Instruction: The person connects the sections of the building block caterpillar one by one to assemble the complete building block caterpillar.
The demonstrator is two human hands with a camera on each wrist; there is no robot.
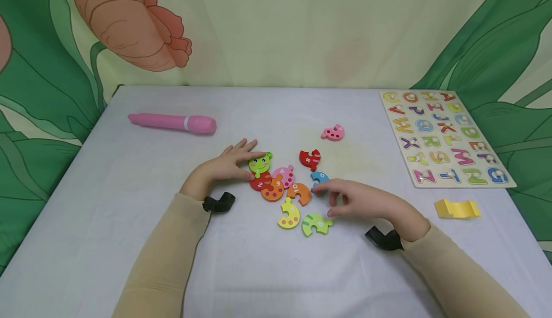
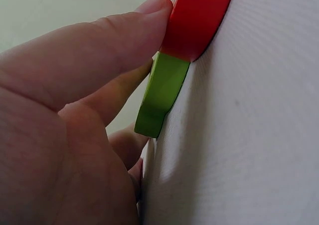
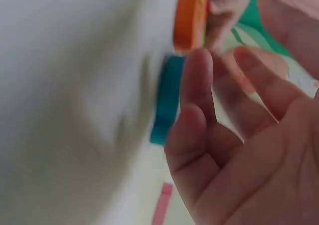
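Puzzle pieces (image 1: 272,190) seem mid-joining: spread left hand (image 1: 222,167) touches green head (image 1: 259,164); loosely bent right hand (image 1: 366,203) merely touches blue piece (image 1: 319,176), likely needing pinching.

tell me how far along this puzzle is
Apparently done: the green face piece, red 2, orange 3 and nearer pink piece look linked. In hand: the left hand touches the face piece and red 2; the right hand touches the blue piece. Remaining: the yellow piece, green striped piece, red 8 and farther pink piece lie off the chain. Whether the other orange piece links is unclear.
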